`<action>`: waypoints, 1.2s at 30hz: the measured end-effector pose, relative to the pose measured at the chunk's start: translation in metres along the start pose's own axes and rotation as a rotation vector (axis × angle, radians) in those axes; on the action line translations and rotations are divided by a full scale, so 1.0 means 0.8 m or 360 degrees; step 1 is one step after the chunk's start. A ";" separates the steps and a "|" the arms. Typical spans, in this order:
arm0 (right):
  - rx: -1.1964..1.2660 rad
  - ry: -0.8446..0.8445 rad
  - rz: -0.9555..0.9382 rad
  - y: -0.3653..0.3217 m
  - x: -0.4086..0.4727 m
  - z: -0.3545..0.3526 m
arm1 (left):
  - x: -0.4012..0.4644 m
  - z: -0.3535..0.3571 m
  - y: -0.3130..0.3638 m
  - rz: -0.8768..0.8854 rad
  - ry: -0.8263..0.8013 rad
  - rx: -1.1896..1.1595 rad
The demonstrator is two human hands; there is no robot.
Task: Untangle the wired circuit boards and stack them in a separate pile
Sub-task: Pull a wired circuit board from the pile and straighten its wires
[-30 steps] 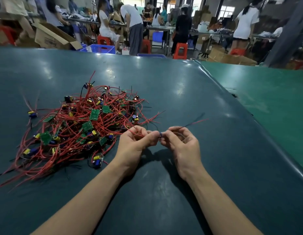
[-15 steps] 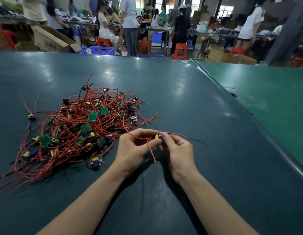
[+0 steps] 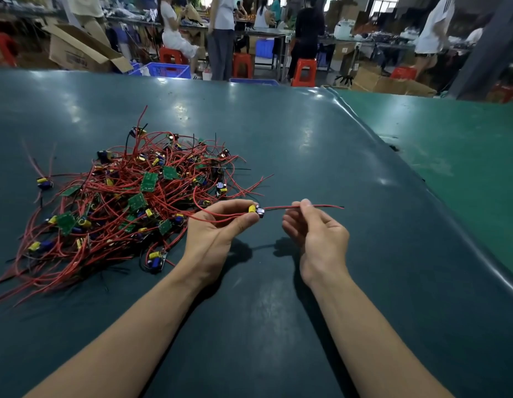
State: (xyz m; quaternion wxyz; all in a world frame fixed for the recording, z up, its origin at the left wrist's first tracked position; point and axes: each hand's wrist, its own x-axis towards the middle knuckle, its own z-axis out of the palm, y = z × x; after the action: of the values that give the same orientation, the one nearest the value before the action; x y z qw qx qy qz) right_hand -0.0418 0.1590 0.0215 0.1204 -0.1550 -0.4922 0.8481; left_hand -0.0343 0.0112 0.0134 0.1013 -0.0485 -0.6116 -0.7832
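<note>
One tangled pile [image 3: 129, 208] of small green boards on red and black wires lies on the left of the table [image 3: 292, 133]; the boards are too many and too overlapped to count. One board [image 3: 256, 210], with a yellow part and a dark part, is held above the table just right of the pile. Left hand [image 3: 218, 228]: thumb and fingers pinch the board, with a loop of its red wire running across the palm. Right hand [image 3: 315, 231]: thumb and forefinger pinch the board's wire [image 3: 281, 208], other fingers loosely curled. The table is dark teal and glossy; a second, brighter green table [image 3: 464, 156] abuts it on the right. Beyond: a workshop, several people at benches, five red stools, one blue crate [image 3: 169, 70] with contents not discernible, and one open cardboard box [image 3: 80, 50].
</note>
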 end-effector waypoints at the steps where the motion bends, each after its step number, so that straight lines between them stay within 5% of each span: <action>1: 0.0012 0.0043 -0.0026 -0.002 0.003 -0.002 | 0.000 -0.001 0.000 -0.0017 0.0008 -0.0016; 12: 0.0136 0.0282 -0.0151 -0.006 0.022 -0.015 | -0.004 0.003 0.000 0.0024 -0.0003 0.0023; 16: 0.0286 0.0447 -0.0126 -0.021 0.024 -0.022 | 0.004 -0.005 0.000 0.0031 0.0196 -0.0130; 22: -0.0344 -0.0495 0.0213 0.008 -0.022 0.005 | 0.003 -0.004 -0.003 0.0043 0.0086 -0.0063; 24: -0.0299 -0.0578 0.0168 0.012 -0.022 0.009 | 0.002 -0.003 -0.003 0.0052 0.0005 0.0011; 29: -0.0203 -0.0492 0.0064 0.012 -0.009 0.005 | -0.001 0.003 0.000 0.0080 -0.0119 0.0119; 36: 0.0059 0.0033 -0.0072 -0.010 0.015 -0.008 | 0.000 0.002 0.001 0.0093 0.0032 -0.0006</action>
State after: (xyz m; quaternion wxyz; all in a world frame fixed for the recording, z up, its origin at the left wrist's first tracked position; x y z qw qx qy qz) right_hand -0.0501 0.1722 0.0240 0.1475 -0.1506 -0.4784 0.8525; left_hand -0.0340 0.0128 0.0146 0.1303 -0.0586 -0.6073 -0.7815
